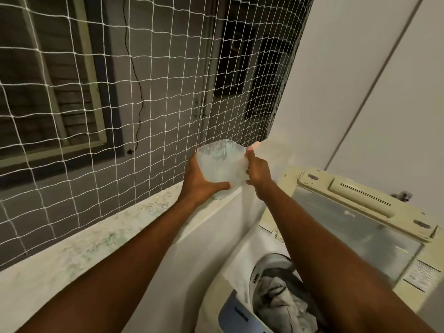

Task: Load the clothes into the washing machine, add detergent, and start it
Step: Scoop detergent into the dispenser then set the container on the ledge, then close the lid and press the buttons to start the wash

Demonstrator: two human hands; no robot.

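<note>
Both my hands hold a translucent plastic container point(222, 164) above the stone window ledge point(101, 239). My left hand point(200, 181) grips its lower left side and my right hand point(258, 170) holds its right edge, thumb on the rim. The container looks cloudy inside; what it holds I cannot tell. Below on the right is the top-loading washing machine point(242, 316) with its lid point(360, 227) raised. Grey and white clothes point(281, 301) lie in the drum.
A white safety net point(144, 92) covers the window opening behind the ledge, with a neighbouring building's windows beyond it. A white wall point(360, 80) rises behind the machine's lid. The white wall below the ledge stands right against the machine's left side.
</note>
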